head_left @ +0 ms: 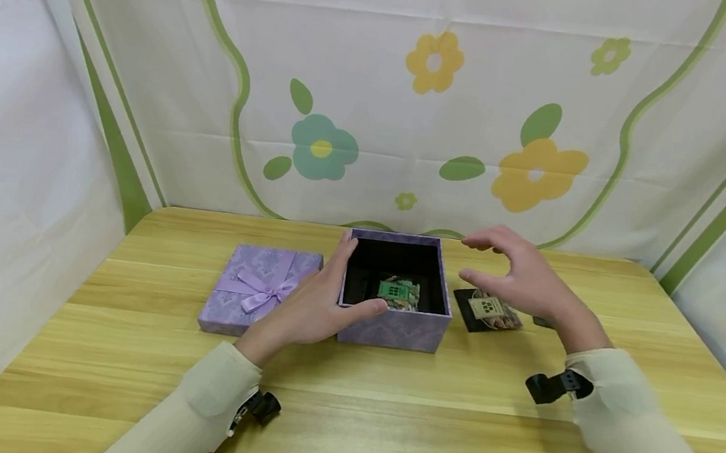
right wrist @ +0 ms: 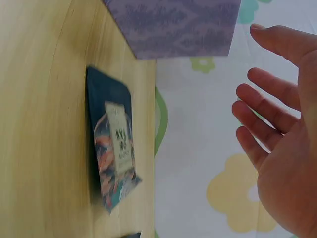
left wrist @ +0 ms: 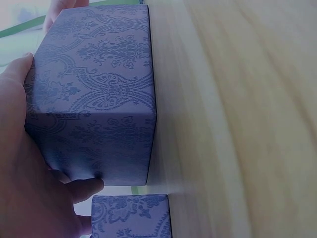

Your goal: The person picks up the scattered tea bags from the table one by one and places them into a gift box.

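A purple patterned gift box [head_left: 394, 328] stands upright and uncovered on the table. Inside its dark interior lies a small clear packet with a green label [head_left: 398, 291]. My left hand [head_left: 315, 300] holds the box at its left front corner, thumb along the front rim and fingers against the left wall. To the right of the box my right hand [head_left: 514, 273] hovers with nothing in it, thumb and fingers spread apart. Below that hand a black-backed packet with a cream label [head_left: 493, 310] lies flat; the right wrist view shows the same packet [right wrist: 116, 141].
The box's lid [head_left: 258, 289], topped with a lilac ribbon bow, lies left of the box. A dark object [head_left: 542, 322] is partly hidden behind the right wrist. White cloth with flower prints [head_left: 381, 91] hangs at the wooden table's [head_left: 378, 427] back edge.
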`<state>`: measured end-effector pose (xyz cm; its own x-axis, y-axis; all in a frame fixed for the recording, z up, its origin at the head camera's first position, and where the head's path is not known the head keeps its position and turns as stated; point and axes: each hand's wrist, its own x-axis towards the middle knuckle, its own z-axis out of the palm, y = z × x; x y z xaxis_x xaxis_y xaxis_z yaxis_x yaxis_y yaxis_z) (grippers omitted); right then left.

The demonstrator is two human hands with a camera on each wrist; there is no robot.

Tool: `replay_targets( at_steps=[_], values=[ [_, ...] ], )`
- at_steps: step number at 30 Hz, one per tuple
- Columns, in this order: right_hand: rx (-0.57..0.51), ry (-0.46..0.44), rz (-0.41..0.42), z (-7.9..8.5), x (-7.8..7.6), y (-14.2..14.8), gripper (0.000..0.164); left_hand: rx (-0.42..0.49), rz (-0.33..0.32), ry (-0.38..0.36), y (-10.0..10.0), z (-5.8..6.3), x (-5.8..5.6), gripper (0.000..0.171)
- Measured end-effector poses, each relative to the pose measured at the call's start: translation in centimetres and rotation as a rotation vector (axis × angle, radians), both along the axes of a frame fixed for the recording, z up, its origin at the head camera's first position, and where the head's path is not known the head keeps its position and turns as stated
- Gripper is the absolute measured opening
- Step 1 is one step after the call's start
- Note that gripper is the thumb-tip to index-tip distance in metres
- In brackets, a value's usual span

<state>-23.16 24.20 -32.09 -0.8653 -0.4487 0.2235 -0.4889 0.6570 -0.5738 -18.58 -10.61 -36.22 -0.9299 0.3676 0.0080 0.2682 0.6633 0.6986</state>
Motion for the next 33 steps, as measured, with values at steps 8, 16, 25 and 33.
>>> replay_targets(
  at_steps=[8, 16, 25, 33],
  values=[
    [0.089, -0.053, -0.018, -0.9, -0.2, 2.4, 0.060, 0.016, -0.006, -0.020, 0.0, 0.1, 0.1, 0.115],
    [0.176, -0.131, -0.023, -1.8, -0.6, 3.4, 0.075, 0.032, -0.012, -0.026, 0.0, 0.0, 0.1, 0.116],
    [0.174, -0.238, 0.001, -3.1, -0.8, 4.2, 0.081, 0.053, -0.021, -0.033, 0.0, -0.1, 0.0, 0.116],
    [0.213, -0.227, 0.017, -3.8, -1.0, 4.5, 0.084, 0.055, -0.016, -0.046, 0.0, 0.0, 0.0, 0.116]
  ],
)
